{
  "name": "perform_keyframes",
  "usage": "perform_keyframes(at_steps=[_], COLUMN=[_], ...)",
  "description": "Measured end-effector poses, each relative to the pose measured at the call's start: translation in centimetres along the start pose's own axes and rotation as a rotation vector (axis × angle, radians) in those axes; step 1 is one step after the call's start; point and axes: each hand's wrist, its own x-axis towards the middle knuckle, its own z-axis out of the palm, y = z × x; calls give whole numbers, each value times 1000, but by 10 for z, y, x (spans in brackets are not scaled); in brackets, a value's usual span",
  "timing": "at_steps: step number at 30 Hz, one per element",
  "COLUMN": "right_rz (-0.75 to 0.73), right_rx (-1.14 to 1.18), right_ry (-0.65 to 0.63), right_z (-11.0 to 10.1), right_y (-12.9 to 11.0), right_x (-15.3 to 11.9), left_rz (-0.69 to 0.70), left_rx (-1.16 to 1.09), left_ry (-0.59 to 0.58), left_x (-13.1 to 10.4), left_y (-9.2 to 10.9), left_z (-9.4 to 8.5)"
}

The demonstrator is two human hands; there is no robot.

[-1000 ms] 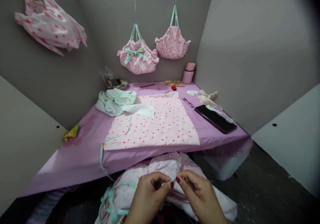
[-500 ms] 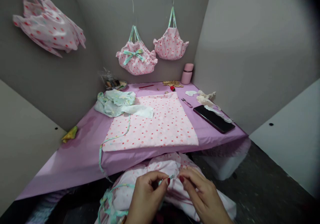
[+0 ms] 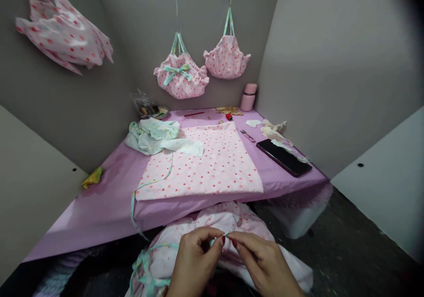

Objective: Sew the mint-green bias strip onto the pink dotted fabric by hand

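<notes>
Above my lap, my left hand [image 3: 198,255] pinches the end of a narrow mint-green fabric strip [image 3: 226,234] between thumb and forefinger. My right hand [image 3: 265,257] is closed in a pinch right beside it, fingertips meeting the strip's tip. Whatever is between the right fingertips is too small to make out. Pink dotted fabric [image 3: 255,226] lies bunched on my lap under both hands. More of the mint-green strip [image 3: 142,264] is heaped to the left of my left hand.
On the purple-covered table [image 3: 109,213] lie a flat pink dotted cloth [image 3: 205,169], crumpled mint fabric [image 3: 152,133], thread snips [image 3: 247,136], a phone [image 3: 285,158] and a red thread spool [image 3: 229,117]. A pink flask [image 3: 248,97] stands behind. Dotted bags [image 3: 182,87] hang on the wall.
My right hand has moved slightly left, so its fingertips now meet the strip at my left fingertips. The left hand has stayed in place.
</notes>
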Motion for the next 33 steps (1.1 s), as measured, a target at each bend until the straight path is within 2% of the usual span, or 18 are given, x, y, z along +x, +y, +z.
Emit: perform_keyframes(at_steps=[16, 25, 29, 33], right_rz=[38, 80, -7, -17], right_rx=[-15, -86, -122, -127], right_ry=[-42, -50, -75, -56], right_z=[2, 4, 5, 6], right_y=[3, 4, 7, 6], right_x=[-1, -4, -5, -4], left_rz=[40, 332, 359, 330], left_rx=[13, 304, 339, 307], left_ry=[-22, -27, -35, -21], left_x=[0, -2, -1, -2], left_y=[-1, -1, -1, -2], left_z=[-1, -5, -6, -5])
